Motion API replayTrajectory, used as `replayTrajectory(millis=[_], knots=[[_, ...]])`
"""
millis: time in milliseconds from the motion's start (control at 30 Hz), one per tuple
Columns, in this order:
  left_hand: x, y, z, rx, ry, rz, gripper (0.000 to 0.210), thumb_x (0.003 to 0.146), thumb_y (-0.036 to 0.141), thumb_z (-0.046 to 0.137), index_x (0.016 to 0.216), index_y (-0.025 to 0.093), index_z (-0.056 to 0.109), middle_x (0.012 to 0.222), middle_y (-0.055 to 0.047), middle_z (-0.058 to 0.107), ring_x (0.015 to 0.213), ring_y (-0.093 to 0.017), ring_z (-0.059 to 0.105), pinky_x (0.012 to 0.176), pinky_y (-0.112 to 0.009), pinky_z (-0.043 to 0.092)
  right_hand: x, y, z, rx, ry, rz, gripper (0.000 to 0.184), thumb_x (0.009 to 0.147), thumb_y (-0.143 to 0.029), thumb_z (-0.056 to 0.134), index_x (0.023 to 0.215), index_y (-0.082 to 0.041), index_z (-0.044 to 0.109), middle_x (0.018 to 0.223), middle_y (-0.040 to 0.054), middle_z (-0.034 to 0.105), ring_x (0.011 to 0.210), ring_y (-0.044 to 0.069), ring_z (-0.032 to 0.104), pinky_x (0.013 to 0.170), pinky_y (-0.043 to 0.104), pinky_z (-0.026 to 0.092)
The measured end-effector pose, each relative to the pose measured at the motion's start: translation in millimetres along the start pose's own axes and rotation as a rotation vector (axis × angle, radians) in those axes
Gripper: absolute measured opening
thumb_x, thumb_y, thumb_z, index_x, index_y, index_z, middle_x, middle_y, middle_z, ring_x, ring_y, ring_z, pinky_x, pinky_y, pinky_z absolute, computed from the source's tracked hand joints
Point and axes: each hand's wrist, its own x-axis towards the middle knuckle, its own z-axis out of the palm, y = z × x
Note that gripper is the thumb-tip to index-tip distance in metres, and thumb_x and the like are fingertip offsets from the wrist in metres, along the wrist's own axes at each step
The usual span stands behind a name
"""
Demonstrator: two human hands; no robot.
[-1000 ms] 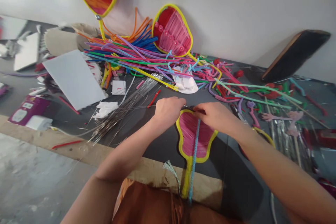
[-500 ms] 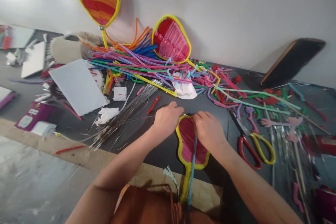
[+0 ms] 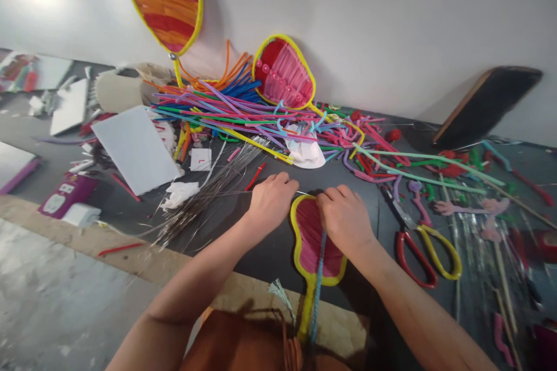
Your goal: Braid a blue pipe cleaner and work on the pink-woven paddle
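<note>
The left hand [image 3: 273,200] is pinching a thin wire [image 3: 303,193]. The right hand [image 3: 346,217] is curling over the pink fan [image 3: 310,237] and a blue strand [image 3: 320,264], fingertips hidden; its grip I cannot tell. The yellow-rimmed fan is lying at the bench's [image 3: 274,255] front edge.

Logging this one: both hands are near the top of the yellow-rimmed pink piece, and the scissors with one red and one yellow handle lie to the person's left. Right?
Not quite: the head view shows the scissors to the person's right. The left hand and right hand are indeed near the top of the yellow-rimmed pink piece.
</note>
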Motion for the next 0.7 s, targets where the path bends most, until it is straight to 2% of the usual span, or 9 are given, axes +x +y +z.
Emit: replayTrajectory(millis=[267,500,600,700], knots=[[-1.5,0.9,1.4,-0.005,0.009,-0.018,0.022,0.092,0.021,0.043,0.096,0.023,0.065,0.091,-0.004,0.061,0.087,-0.019,0.058,0.065,-0.027,0.044,-2.5,2.8,5.5,0.045,0.096,-0.024,0.01,0.083,-0.016,0.057,0.076,-0.018,0.063,0.077,0.0043,0.064,0.088,0.023,0.043,0.073,0.036,0.024],[-21.2,-21.5,-1.6,0.039,0.033,-0.035,0.027,0.092,0.02,0.041,0.103,0.026,0.066,0.094,-0.004,0.062,0.089,-0.018,0.058,0.072,-0.028,0.043,-3.2,2.8,9.7,0.059,0.196,-0.015,0.013,0.082,-0.013,0.056,0.071,-0.018,0.061,0.071,0.002,0.062,0.087,0.021,0.043,0.086,0.04,0.021],[-31.7,-24.4,-5.9,0.07,-0.024,-0.065,0.034,0.089,0.014,0.042,0.11,0.029,0.064,0.092,-0.003,0.062,0.081,-0.016,0.06,0.062,-0.025,0.042,-2.5,2.1,10.9,0.058,0.207,-0.006,0.016,0.083,-0.013,0.054,0.07,-0.019,0.06,0.069,0.0011,0.061,0.088,0.02,0.042,0.089,0.041,0.019],[-37.9,-17.2,-9.3,0.109,-0.096,-0.053,0.035,0.088,0.014,0.041,0.112,0.027,0.063,0.088,-0.003,0.062,0.073,-0.016,0.061,0.055,-0.026,0.04,-2.2,1.8,11.5,0.055,0.199,0.001,0.018,0.084,-0.012,0.052,0.069,-0.019,0.059,0.069,0.0009,0.06,0.089,0.02,0.042,0.091,0.04,0.018]])
